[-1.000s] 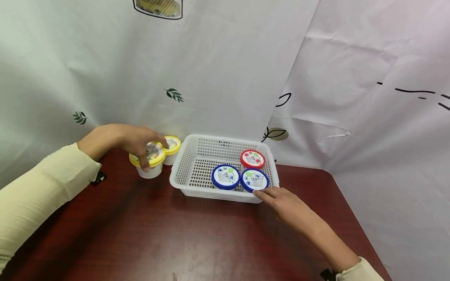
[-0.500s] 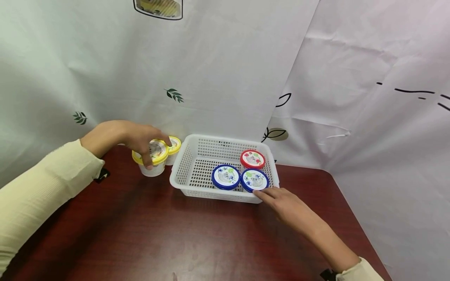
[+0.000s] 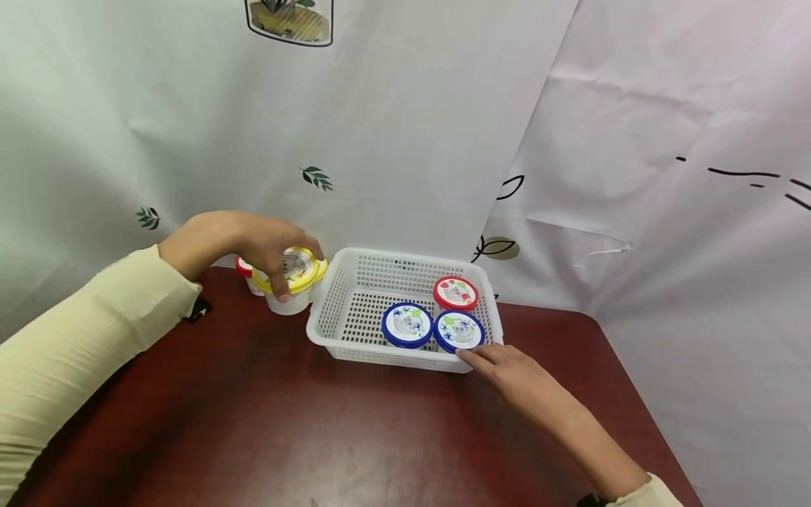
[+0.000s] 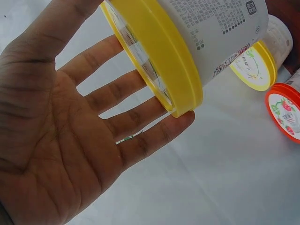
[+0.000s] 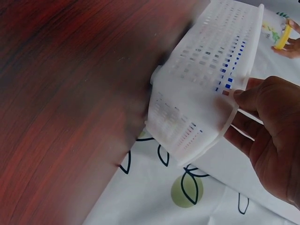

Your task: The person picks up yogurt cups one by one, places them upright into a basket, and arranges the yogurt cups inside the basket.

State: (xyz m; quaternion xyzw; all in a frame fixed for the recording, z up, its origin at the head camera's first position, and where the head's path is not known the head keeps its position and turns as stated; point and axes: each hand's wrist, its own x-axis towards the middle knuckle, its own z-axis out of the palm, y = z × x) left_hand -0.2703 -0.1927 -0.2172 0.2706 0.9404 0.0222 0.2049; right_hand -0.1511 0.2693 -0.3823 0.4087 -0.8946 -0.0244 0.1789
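My left hand [image 3: 262,243] holds a white tub with a yellow lid [image 3: 298,273] by its lid, thumb on one side and fingers on the other. The tub is left of a white plastic basket [image 3: 319,343]. A second yellow-lidded tub [image 4: 255,68] stands behind it, mostly hidden in the head view. A red-lidded tub [image 3: 243,266] shows partly behind the left hand. My right hand [image 3: 516,377] grips the basket's front right rim, thumb outside and fingers inside in the right wrist view. In the basket sit two blue-lidded tubs [image 3: 407,325] and one red-lidded tub [image 3: 455,292].
The basket stands on a dark red-brown table [image 3: 393,429], near its back edge. A white printed curtain [image 3: 405,141] hangs right behind it. The left part of the basket shows its bare slotted floor [image 3: 362,313].
My left hand has moved right and slightly up with the yellow-lidded tub, nearer the basket. The red-lidded tub behind it has come into sight. My right hand stays on the rim.
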